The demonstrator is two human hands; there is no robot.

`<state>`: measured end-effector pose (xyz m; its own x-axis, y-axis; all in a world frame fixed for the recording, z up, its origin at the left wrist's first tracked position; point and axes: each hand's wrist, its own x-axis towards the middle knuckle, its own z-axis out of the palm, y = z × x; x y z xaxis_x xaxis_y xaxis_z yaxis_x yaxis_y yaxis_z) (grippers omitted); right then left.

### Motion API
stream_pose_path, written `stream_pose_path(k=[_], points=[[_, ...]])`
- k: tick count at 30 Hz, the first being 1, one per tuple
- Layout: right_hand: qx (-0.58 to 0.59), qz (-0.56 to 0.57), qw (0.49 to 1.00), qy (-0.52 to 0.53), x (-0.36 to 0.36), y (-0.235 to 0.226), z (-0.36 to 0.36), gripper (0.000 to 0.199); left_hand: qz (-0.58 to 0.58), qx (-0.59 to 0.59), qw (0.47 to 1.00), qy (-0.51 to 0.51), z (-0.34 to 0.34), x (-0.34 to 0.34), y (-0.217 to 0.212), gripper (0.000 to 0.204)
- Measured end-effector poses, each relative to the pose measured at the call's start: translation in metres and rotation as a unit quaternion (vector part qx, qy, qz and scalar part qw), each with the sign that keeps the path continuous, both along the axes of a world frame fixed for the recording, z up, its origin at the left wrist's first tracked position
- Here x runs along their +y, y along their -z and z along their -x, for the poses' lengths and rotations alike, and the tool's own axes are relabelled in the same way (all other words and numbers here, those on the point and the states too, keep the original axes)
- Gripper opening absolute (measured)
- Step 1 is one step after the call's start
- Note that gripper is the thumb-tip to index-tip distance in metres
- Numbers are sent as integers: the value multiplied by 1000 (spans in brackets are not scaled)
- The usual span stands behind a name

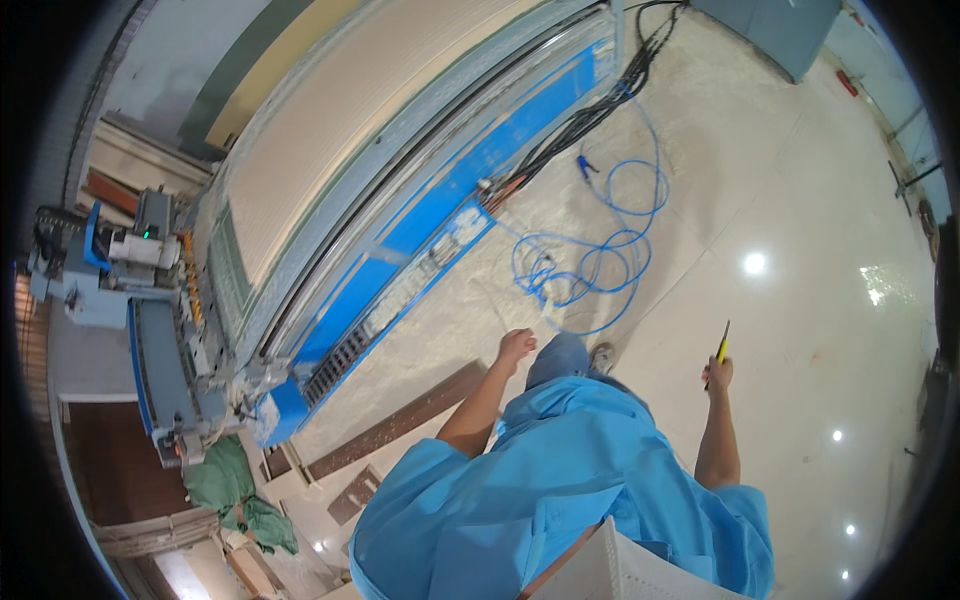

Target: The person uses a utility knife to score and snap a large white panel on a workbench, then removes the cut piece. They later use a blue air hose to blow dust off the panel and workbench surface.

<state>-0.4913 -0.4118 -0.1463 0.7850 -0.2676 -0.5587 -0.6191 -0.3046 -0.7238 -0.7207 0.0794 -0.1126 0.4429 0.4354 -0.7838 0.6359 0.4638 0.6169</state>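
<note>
While right hand (717, 373) grips yellow-handled tool (722, 346), left hand (516, 347) hangs released near blue hose (590, 270).

Brightly lit from overhead, with white lamp glare spots on the glossy floor (800, 300). Strong fisheye bending and black vignette at the rim. Mostly sharp.

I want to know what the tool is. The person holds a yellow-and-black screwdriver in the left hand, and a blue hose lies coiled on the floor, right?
Not quite: the head view shows the yellow-and-black screwdriver in the right hand, not the left. The left hand is empty. The rest is right: the blue hose lies coiled on the floor.
</note>
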Motion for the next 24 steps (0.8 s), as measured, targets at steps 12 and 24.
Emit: stream_pose_path(k=[12,24], points=[[7,-25,996,-81,144,-111,-204,26,85,145,986,8,-148,42,69,18],[-4,-28,832,-553,337,-63,-231,46,325,-100,927,-155,-407,-52,-6,37]])
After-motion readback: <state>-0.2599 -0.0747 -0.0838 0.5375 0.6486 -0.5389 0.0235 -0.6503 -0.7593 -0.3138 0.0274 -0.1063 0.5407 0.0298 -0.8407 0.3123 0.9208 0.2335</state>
